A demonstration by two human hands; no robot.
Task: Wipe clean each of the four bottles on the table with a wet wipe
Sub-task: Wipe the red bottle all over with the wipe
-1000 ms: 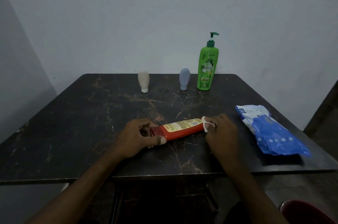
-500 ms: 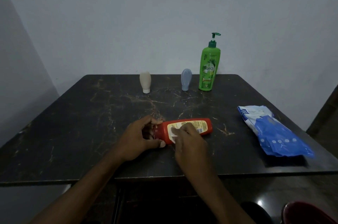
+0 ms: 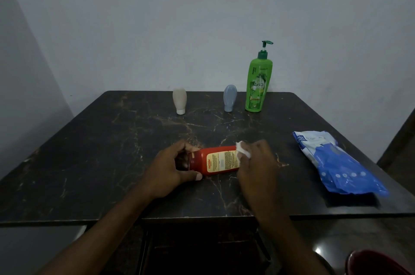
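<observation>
A red bottle with a yellow label lies on its side on the dark marble table. My left hand grips its cap end. My right hand holds a white wet wipe against the bottle's right end and hides that end. At the back stand a beige bottle, a grey-blue bottle and a tall green pump bottle, all upright.
A blue and white pack of wet wipes lies on the right side of the table, close to its edge. A dark red object shows at the bottom right, below the table. A wall runs behind the table.
My right hand with the wipe slid from the bottle's right end to its middle, then back to the right end. My left hand kept its grip on the cap end.
</observation>
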